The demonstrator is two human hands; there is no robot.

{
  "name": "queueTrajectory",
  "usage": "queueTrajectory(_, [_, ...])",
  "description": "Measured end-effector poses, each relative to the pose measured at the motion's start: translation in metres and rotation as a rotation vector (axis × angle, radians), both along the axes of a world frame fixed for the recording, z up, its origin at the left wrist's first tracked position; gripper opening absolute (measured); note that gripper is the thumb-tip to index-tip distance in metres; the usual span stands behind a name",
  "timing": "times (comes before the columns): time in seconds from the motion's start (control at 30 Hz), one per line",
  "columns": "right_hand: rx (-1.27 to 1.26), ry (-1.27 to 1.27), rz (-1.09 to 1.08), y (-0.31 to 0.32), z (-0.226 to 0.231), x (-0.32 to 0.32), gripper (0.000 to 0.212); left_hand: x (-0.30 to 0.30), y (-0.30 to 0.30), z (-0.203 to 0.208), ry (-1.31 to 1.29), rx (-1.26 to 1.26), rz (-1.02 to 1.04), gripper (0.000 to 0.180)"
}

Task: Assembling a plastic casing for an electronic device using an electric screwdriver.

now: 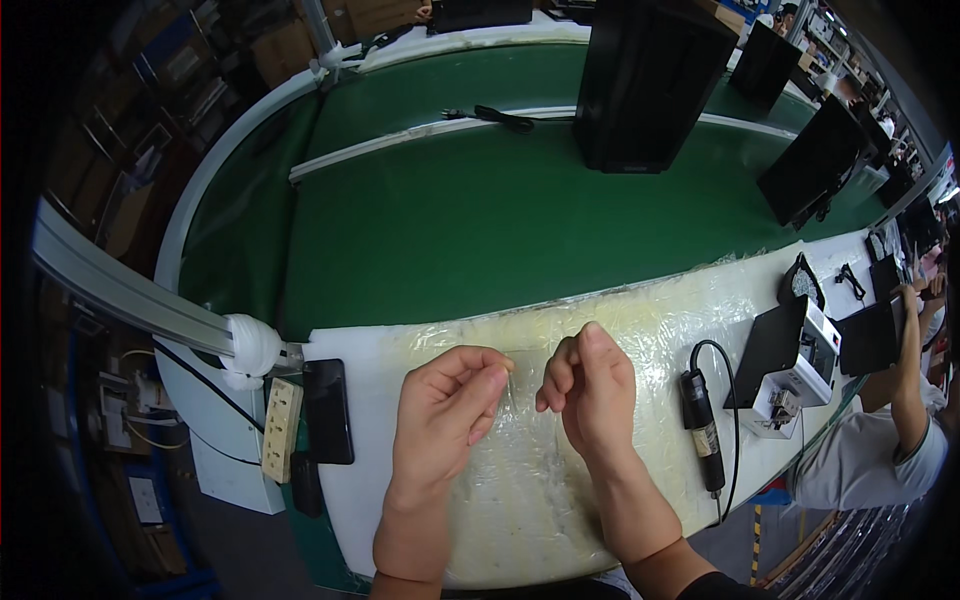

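Observation:
Both of my hands are raised over a padded work surface (520, 510) wrapped in clear plastic film. The thumb and index finger of my left hand (440, 420) are pinched together. A faint, thin, see-through sliver seems to show at those fingertips, too fine to name. Slightly to the right, my right hand (603, 405) is closed, its fingers curled in and the thumb pointing up. Whatever it may hold is hidden. A small gap separates the two hands. A black corded electric screwdriver (703, 430) lies to the right of my right hand, touched by neither.
A black phone (328, 410) and power strip (282, 430) lie left. Beyond runs a green conveyor belt (430, 220) with a tall black speaker-like box (650, 80) and a power cord (495, 118). At right are a white-and-black device (790, 370) and a co-worker's arm (908, 360).

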State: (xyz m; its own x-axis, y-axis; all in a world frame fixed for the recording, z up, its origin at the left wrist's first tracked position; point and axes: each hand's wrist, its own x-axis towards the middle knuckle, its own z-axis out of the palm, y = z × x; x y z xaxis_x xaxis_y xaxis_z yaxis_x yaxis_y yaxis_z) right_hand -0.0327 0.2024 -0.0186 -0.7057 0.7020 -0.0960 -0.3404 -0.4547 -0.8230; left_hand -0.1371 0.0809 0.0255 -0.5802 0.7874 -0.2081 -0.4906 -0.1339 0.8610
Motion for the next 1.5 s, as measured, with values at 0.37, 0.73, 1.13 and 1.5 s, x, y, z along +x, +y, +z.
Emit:
queueTrajectory(0.37, [0.087, -0.1, -0.169, 0.005, -0.006, -0.015, 0.02, -0.001, 0.008, 0.009, 0.21, -0.05, 0.21, 0.006])
queueTrajectory(0.73, [0.819, -0.473, -0.25, 0.152, 0.008, -0.07, 0.022, -0.028, -0.018, 0.003, 0.503, -0.098, 0.301, 0.016])
queueTrajectory(1.13, [1.889, -1.159, -0.731, 0.343, 0.15, -0.106, 0.062, -0.035, -0.04, 0.023, 0.598, -0.075, 0.354, 0.017])
queueTrajectory(1.5, [2.17, -0.953, -0.7, 0.266, 0.149, 0.0, 0.06, -0.032, -0.039, 0.021, 0.638, -0.079, 0.276, 0.017])
